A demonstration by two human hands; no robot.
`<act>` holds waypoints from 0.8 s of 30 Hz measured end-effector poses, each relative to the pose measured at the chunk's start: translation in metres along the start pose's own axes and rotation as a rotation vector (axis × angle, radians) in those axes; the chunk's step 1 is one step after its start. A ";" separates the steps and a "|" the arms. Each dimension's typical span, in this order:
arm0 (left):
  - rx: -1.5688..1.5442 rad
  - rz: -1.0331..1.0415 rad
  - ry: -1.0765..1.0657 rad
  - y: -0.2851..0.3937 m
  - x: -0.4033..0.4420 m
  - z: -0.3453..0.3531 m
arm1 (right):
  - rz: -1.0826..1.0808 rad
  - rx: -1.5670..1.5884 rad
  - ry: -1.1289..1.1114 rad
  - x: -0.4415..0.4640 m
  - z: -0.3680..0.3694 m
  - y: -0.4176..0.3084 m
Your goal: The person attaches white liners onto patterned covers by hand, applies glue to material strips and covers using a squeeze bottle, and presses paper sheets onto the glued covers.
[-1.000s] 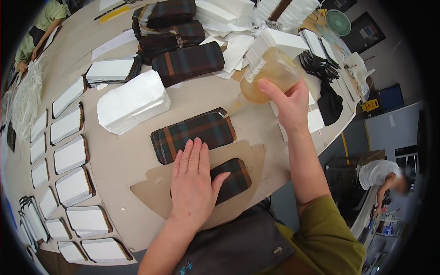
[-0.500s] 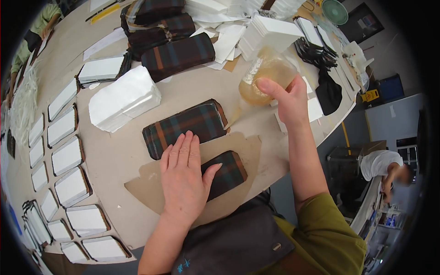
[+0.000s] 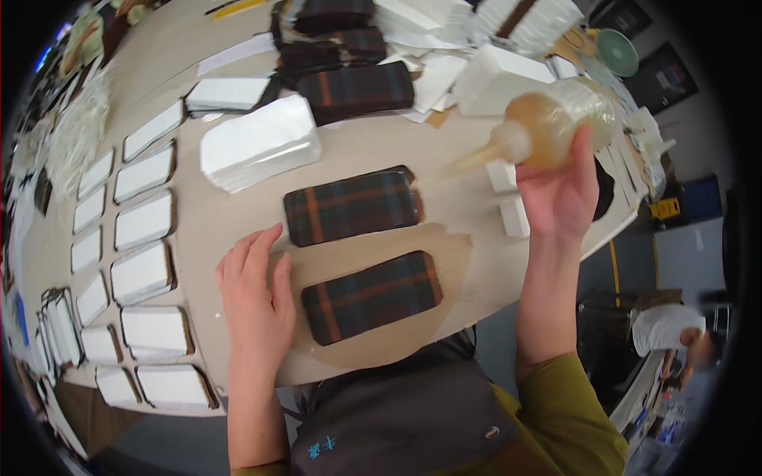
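Observation:
My right hand (image 3: 559, 190) is wrapped round a clear squeeze bottle (image 3: 583, 103) of amber liquid, held above the table's right side. The bottle lies tilted in my grip, its nozzle pointing left and slightly down. My left hand (image 3: 255, 285) holds nothing, fingers apart, just left of two plaid fabric panels with rounded corners. The farther panel (image 3: 353, 206) lies flat beside the edge of a tan stained area. On that area rests the nearer panel (image 3: 371, 296). Both panels have a brown strip at their right ends.
A stack of white pieces (image 3: 260, 143) stands behind my left hand. Rows of white panels with dark edges (image 3: 143, 270) cover the table's left side. Plaid pouches (image 3: 355, 91) and white blocks (image 3: 504, 79) are at the back. A person in white (image 3: 671, 329) is at far right.
My left hand has come off the panels and moved left. My right hand has shifted right, turning the bottle from nozzle-down to nearly sideways. The view has shifted too.

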State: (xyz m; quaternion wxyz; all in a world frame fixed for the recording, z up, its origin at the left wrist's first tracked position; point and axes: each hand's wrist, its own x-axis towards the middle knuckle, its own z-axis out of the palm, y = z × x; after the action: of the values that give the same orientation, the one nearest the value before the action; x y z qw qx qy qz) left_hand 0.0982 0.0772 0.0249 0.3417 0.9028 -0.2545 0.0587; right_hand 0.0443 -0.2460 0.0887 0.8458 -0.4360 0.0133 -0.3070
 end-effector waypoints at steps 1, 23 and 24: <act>-0.041 -0.080 0.016 -0.009 -0.002 0.000 | 0.025 0.025 -0.026 -0.008 0.009 0.015; -0.138 0.005 0.075 -0.030 0.001 0.021 | -0.020 -0.678 -0.366 -0.025 0.036 0.070; -0.135 0.005 0.080 -0.030 0.001 0.021 | -0.034 -0.689 -0.370 -0.024 0.032 0.067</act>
State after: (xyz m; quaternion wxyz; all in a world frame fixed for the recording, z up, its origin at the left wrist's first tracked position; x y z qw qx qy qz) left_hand 0.1125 0.0827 -0.0087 0.4118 0.8739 -0.2461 0.0783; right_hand 0.0683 -0.1813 0.0530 0.6328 -0.7426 -0.0445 -0.2147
